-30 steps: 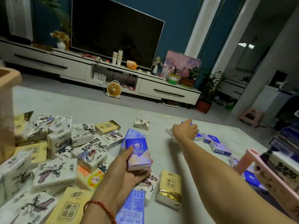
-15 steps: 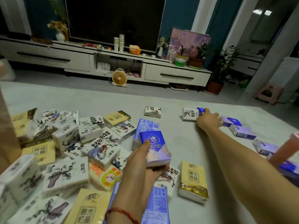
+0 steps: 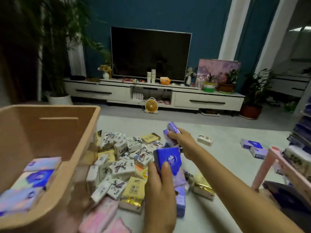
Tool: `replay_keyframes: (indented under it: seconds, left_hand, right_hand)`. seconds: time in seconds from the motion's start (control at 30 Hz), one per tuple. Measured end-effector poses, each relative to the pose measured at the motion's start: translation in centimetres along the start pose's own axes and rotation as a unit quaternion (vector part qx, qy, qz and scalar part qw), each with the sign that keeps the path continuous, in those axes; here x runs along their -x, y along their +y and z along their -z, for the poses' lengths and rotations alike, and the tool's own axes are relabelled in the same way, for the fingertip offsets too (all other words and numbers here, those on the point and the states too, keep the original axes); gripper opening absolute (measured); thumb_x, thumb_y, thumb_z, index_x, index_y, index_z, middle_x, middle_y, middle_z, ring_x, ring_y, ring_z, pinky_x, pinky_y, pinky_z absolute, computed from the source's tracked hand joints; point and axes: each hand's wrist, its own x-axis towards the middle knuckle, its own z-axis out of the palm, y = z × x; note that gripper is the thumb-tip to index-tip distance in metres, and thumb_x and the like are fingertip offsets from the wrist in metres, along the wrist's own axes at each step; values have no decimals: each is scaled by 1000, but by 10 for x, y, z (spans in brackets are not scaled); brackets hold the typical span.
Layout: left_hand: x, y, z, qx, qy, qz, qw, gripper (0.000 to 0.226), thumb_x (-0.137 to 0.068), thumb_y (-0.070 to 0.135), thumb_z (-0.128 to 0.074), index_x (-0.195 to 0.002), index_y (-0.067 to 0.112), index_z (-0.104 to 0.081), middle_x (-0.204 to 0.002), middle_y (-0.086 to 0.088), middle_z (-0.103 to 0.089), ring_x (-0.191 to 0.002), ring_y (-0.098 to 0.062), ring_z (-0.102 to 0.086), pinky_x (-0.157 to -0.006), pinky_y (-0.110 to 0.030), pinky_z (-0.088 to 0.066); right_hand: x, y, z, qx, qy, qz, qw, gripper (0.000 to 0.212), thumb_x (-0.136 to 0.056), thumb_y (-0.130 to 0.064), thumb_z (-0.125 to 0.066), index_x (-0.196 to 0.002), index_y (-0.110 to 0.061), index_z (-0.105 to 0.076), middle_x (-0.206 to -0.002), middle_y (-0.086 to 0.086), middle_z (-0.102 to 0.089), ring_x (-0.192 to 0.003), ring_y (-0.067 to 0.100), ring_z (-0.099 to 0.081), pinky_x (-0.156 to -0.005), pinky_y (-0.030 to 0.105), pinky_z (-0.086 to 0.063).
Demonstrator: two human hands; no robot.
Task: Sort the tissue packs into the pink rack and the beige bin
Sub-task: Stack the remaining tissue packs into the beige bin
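Two hands, both loaded. My left hand [image 3: 159, 187] curls its fingers round a dark blue plastic-wrapped tissue pack [image 3: 168, 158] above the heap of white and yellow packs [image 3: 121, 158] on the pale floor [image 3: 227, 148]. My right hand [image 3: 182, 140] pinches purple tissue packs [image 3: 173, 131]. The beige plastic bin [image 3: 50, 132], holding blue-and-lilac packs [image 3: 38, 179], stands on the left, and the pink rack [image 3: 264, 167] on the right.

This is a home living room. A large dark TV [image 3: 150, 53] hangs on a deep blue wall [image 3: 168, 14] above a long, low white cabinet [image 3: 207, 101] with drawers. On the cabinet stand stacked cups [image 3: 151, 76], a vase of flowers [image 3: 105, 71], small potted plants [image 3: 227, 81] and a pink painting [image 3: 217, 68] leaning on the wall. A tall plant [image 3: 58, 47] fills the left corner. A small orange fan [image 3: 151, 106] sits on the floor by a pale rug [image 3: 227, 143].
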Motion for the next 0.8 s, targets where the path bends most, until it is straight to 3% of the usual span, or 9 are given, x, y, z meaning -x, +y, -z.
replay_keyframes:
  seconds: [0.03,0.1,0.17,0.27,0.37,0.43,0.53,0.67,0.8]
  left_hand:
    - [13,0,11,-44,27,-15,999,24,-91,50,-45,-90,26,-53,-72,4,-65,-64,3,-59,-59,-11,-42]
    - [33,5,36,-67,84,-43,993,71,-61,82,-39,-96,25,-59,-72,-1,-68,-61,-2,-60,-54,-15,-42]
    - [47,16,62,-78,120,-79,987,100,-42,87,-40,-107,14,-62,-77,-10,-69,-56,5,-59,-51,-8,-42]
    - [61,49,101,-44,151,-126,979,67,-38,60,-48,-100,36,-56,-77,13,-70,-54,18,-56,-54,2,-41]
    - [79,85,131,-4,107,-127,986,44,-41,34,-66,-83,21,-61,-63,7,-72,-53,3,-64,-50,-9,-48]
    - [96,118,146,-39,90,-123,988,29,-47,20,-67,-76,16,-69,-64,-1,-72,-50,-2,-64,-46,-12,-48]
    - [102,161,181,-149,133,-161,967,33,-47,22,-83,-69,43,-70,-67,8,-72,-52,3,-63,-45,-12,-48]
    - [59,187,235,-420,187,-134,878,19,-67,35,-71,-81,28,-61,-75,8,-68,-65,-4,-61,-59,-18,-46]
    - [4,175,257,-689,65,1,722,23,-75,27,-68,-94,14,-64,-90,-4,-65,-80,-19,-58,-64,-27,-39]
  right_hand:
    - [18,-4,-15,8,-71,10,997,16,-90,-13,-58,-106,-12,-56,-85,8,-58,-69,13,-53,-54,18,-43]
    - [47,-8,-41,45,-168,57,983,23,-90,-9,-58,-112,-12,-57,-93,7,-59,-74,11,-55,-57,10,-44]
    - [66,-11,-61,93,-234,88,964,26,-89,-7,-58,-113,-19,-57,-95,3,-61,-84,12,-57,-68,13,-46]
    - [72,-6,-81,193,-256,144,936,34,-88,-17,-60,-121,-24,-54,-113,4,-63,-102,19,-59,-90,32,-49]
    - [75,-3,-89,265,-178,215,923,45,-87,-30,-59,-130,-18,-50,-121,7,-60,-109,27,-57,-93,39,-45]
    - [81,-21,-86,205,-104,216,949,42,-92,-30,-56,-131,-17,-47,-114,6,-59,-101,26,-57,-87,37,-46]
    - [90,-76,-86,77,-76,224,969,28,-95,-29,-48,-119,-15,-48,-92,5,-55,-77,20,-51,-72,34,-42]
    - [118,-155,-118,-36,-201,238,949,26,-87,-31,-41,-108,-17,-45,-81,4,-48,-71,15,-44,-64,29,-37]
    - [128,-198,-186,82,-420,263,865,16,-94,-18,-46,-109,-20,-48,-74,1,-49,-63,9,-45,-62,27,-38]
